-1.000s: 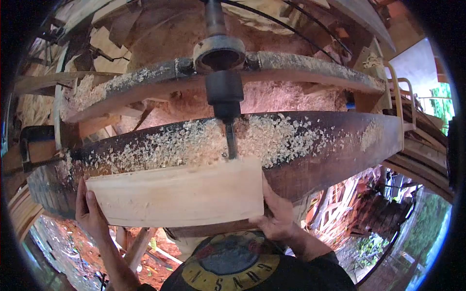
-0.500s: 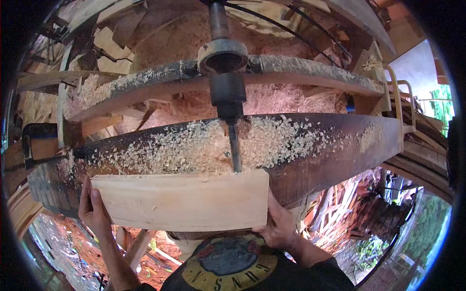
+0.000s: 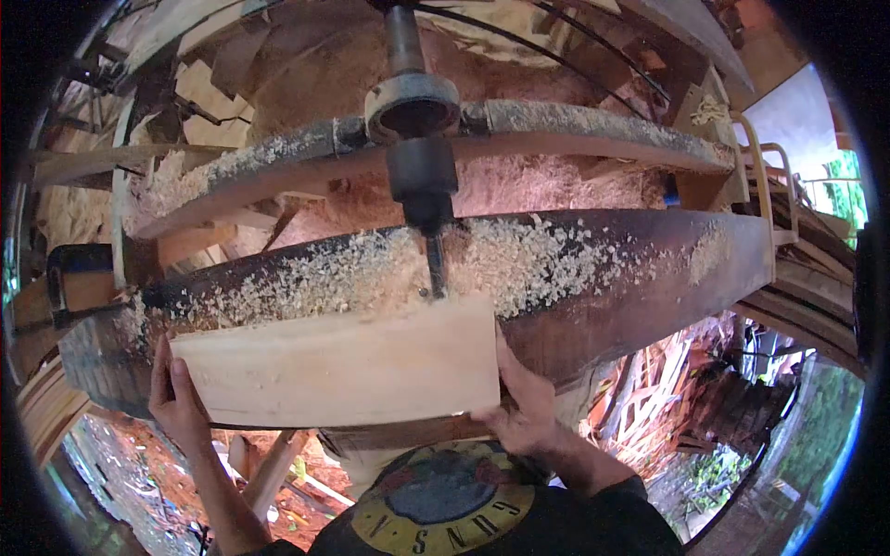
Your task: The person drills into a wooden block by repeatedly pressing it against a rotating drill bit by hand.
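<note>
A pale wooden board [image 3: 338,366] lies between my two hands at the near edge of the dark work table [image 3: 640,287]. My left hand [image 3: 178,394] grips its left end, thumb and fingers against the side. On the right end, my right hand [image 3: 521,403] is closed round the near corner, with some fingers hidden below. A drill bit [image 3: 436,264] points down from a dark chuck [image 3: 422,176] above. Its tip meets the board's far edge toward the right; how deep it sits is hidden.
Wood chips [image 3: 538,264] cover the table around the bit. Behind it runs a dusty wooden beam [image 3: 584,130]. A black clamp [image 3: 69,273] is at the table's left end. Stacked boards [image 3: 807,292] lie at the right, with scrap wood [image 3: 640,398] below.
The board's right end has moved away from me, toward the bit, and slightly left, tilting the board. My right hand moved with it; my left hand stayed nearly in place.
</note>
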The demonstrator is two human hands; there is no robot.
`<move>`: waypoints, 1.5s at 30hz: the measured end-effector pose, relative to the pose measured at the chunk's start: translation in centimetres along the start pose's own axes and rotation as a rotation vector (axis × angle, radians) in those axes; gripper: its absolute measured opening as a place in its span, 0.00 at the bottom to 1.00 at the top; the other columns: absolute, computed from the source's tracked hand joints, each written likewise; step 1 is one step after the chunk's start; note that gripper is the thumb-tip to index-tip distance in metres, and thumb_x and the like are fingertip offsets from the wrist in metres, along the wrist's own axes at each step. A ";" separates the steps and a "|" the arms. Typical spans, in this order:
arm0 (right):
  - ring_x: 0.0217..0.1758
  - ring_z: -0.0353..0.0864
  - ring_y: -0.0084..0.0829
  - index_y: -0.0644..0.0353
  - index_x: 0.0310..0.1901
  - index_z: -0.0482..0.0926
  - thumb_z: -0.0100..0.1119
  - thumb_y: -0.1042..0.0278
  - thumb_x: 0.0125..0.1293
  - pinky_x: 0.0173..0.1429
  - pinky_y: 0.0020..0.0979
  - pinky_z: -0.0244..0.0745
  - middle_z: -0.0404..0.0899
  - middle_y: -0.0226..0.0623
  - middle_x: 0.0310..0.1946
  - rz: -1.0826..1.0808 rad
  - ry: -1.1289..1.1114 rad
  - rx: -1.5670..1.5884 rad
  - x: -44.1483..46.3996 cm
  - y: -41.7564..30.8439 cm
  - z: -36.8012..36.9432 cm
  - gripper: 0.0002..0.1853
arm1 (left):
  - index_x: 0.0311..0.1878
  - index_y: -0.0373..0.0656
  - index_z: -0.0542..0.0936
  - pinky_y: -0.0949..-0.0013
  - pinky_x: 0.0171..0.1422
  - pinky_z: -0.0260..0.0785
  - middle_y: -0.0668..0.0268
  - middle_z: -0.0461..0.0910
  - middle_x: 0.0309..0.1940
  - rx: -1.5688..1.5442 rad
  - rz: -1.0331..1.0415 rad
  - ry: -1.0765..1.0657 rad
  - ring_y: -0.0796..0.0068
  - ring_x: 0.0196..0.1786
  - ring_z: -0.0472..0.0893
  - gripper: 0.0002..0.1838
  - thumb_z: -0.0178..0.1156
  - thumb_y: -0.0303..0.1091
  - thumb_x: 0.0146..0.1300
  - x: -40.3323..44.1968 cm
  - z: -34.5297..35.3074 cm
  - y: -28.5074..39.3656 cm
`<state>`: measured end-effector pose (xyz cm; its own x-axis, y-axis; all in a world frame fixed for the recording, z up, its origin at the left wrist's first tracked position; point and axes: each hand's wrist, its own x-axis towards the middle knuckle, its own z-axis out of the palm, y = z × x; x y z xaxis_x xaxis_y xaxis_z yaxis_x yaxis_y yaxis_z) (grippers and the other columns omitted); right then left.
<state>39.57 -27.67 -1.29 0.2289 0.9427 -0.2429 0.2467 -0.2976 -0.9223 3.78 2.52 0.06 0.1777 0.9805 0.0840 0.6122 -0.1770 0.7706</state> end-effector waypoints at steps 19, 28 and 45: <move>0.84 0.56 0.61 0.69 0.82 0.53 0.70 0.56 0.70 0.84 0.52 0.58 0.53 0.70 0.80 -0.213 0.092 -0.039 0.1 0.4 0.6 0.49 | 0.71 0.30 0.76 0.60 0.76 0.67 0.53 0.79 0.69 -0.008 -0.044 0.031 0.63 0.71 0.76 0.23 0.57 0.35 0.80 0.1 -1.0 -2.3; 0.80 0.61 0.68 0.74 0.78 0.59 0.74 0.57 0.66 0.80 0.60 0.61 0.59 0.76 0.76 -0.236 0.069 0.018 -0.2 0.5 0.5 0.47 | 0.73 0.28 0.73 0.60 0.76 0.68 0.52 0.76 0.72 -0.103 -0.045 -0.008 0.63 0.71 0.76 0.24 0.56 0.34 0.80 -0.2 -1.5 -2.8; 0.76 0.70 0.67 0.76 0.70 0.69 0.79 0.54 0.60 0.77 0.62 0.68 0.68 0.73 0.71 -0.356 0.144 -0.027 -0.6 1.4 0.8 0.45 | 0.74 0.30 0.72 0.59 0.77 0.68 0.54 0.77 0.71 -0.084 -0.058 -0.026 0.64 0.71 0.76 0.25 0.55 0.35 0.81 -0.2 -1.8 -2.3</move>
<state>39.05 -28.52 -2.72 0.2539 0.9574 0.1377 0.3588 0.0390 -0.9326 1.00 2.92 -0.61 0.1647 0.9861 0.0224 0.5555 -0.1115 0.8240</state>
